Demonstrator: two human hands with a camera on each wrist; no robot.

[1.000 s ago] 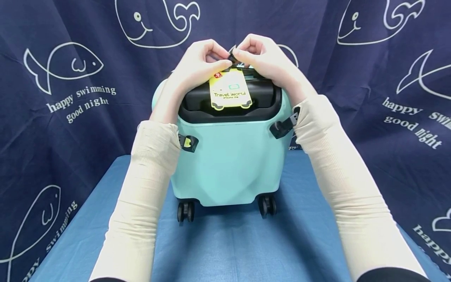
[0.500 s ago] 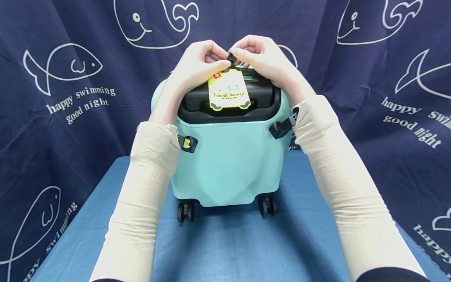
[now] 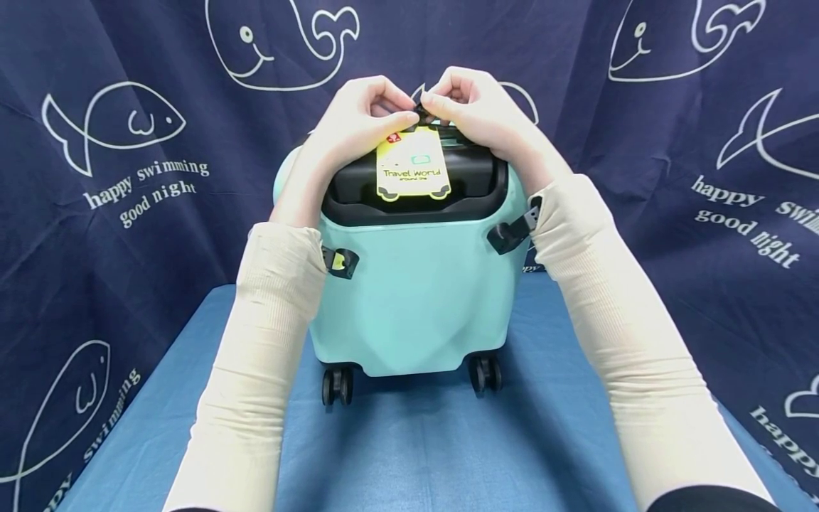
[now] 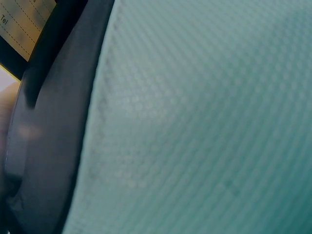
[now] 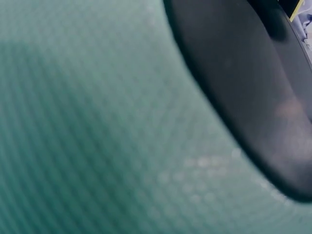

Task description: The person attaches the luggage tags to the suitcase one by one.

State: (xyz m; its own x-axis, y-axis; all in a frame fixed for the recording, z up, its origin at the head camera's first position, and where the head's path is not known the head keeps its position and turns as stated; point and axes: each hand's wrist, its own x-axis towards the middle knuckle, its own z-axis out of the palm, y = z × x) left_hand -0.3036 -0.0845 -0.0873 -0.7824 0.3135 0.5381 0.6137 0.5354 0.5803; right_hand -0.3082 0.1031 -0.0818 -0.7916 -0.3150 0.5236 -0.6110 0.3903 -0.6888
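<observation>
A mint-green suitcase stands upright on its wheels, with a black recessed panel and handle at its top. Over that panel hangs a yellow luggage tag printed "Travel World". My left hand pinches the tag's black strap from the left, thumb and index finger at the handle. From the other side, my right hand pinches the strap's upper end between thumb and fingers. The left wrist view catches the tag's lined back with "Tel" on it; the fastening is largely hidden by fingers.
The suitcase rests on a blue cloth-covered table. Behind and at both sides hangs a dark blue curtain with white fish and whale drawings. Ribbed green shell and black trim fill most of the right wrist view.
The tag has shifted slightly left. My right fingertips dipped toward the left fingers, then drew slightly back right along the strap. The left hand keeps its pinch, and the suitcase stays in place.
</observation>
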